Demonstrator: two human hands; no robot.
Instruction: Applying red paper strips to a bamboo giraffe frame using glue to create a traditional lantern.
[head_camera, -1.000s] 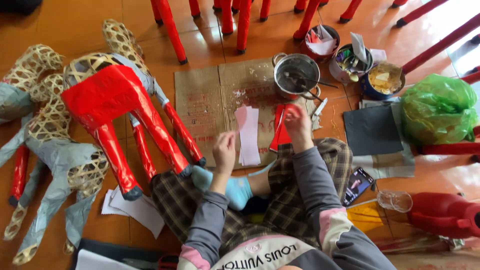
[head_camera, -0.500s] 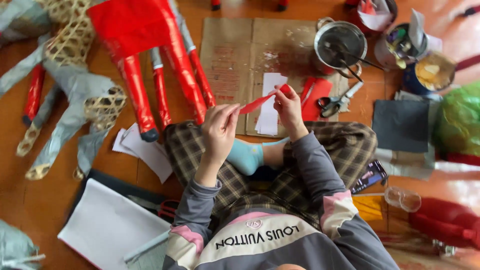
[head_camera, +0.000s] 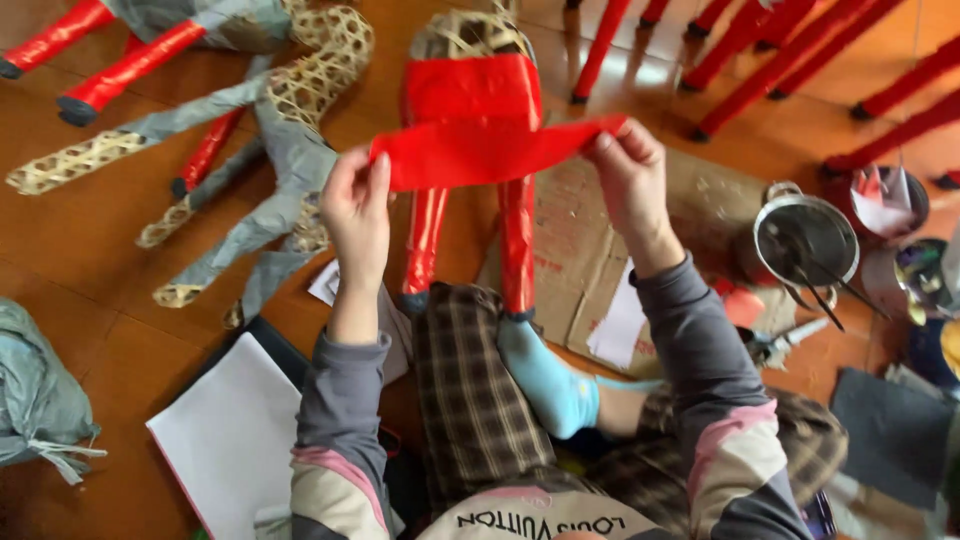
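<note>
A strip of red paper (head_camera: 480, 152) is stretched between my two hands. My left hand (head_camera: 357, 205) pinches its left end and my right hand (head_camera: 628, 176) pinches its right end. Behind the strip stands a woven bamboo animal frame (head_camera: 470, 95), partly covered in red paper, its two red legs (head_camera: 516, 245) reaching down to my lap. I sit on the floor in plaid trousers with a light blue sock (head_camera: 545, 385) showing.
Other woven frames (head_camera: 250, 150) wrapped in grey and red paper lie at the left. A flattened cardboard sheet (head_camera: 590, 250) lies under a metal pot (head_camera: 808, 238) with sticks in it. White paper sheets (head_camera: 235, 440) lie at the lower left, red legs (head_camera: 760, 70) at the top right.
I have lifted the red strip up from near the cardboard and spread it wide between both hands. The view has swung left and the red-covered frame now stands right in front of me.
</note>
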